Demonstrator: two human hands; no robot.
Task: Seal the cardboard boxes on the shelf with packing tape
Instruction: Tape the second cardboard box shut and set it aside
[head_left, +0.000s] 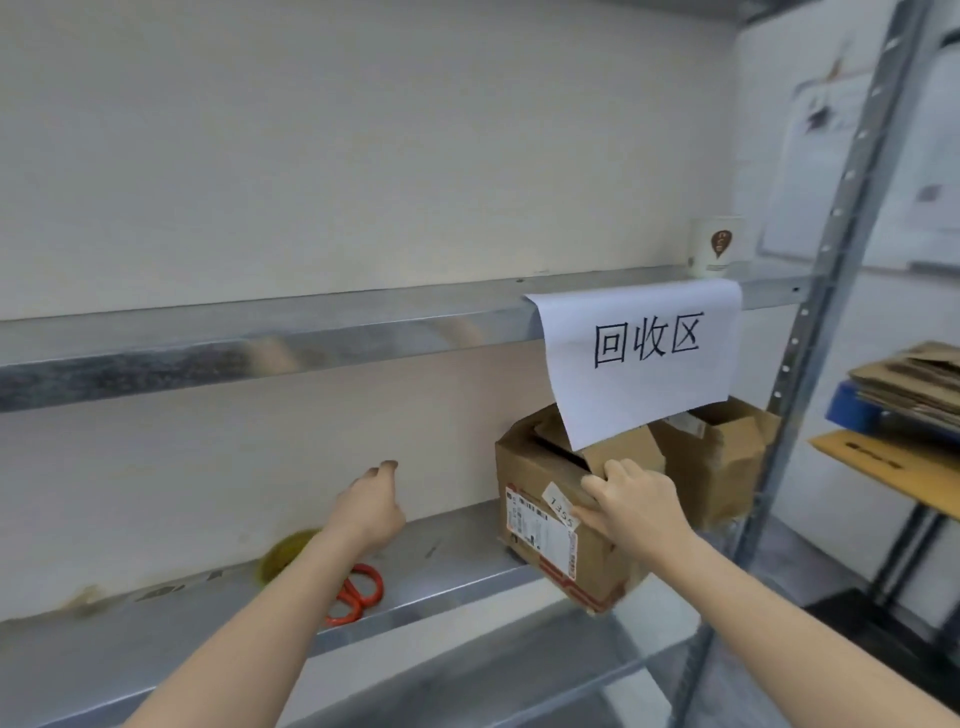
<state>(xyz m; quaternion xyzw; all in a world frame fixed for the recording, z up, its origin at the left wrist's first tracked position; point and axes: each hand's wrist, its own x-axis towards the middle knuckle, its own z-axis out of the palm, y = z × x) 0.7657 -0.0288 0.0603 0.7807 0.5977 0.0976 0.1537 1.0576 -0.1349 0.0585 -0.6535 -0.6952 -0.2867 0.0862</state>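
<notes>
A brown cardboard box (540, 525) with shipping labels sits at the front edge of the metal shelf (457, 535), its corner hanging over the rim and its top flaps loose. My right hand (631, 506) grips its upper front edge, fingers curled over the flap. A second open cardboard box (717, 462) stands behind it to the right. My left hand (366, 506) hovers above the shelf to the left, fingers loosely curled, holding nothing. A yellowish roll of packing tape (283, 556) lies on the shelf, partly hidden by my left forearm.
Orange-handled scissors (358, 592) lie on the shelf near the tape. A white paper sign (644, 358) hangs from the upper shelf beam over the boxes. A paper cup (717, 252) stands on the upper shelf. Flattened cardboard (914, 384) is stacked on the right.
</notes>
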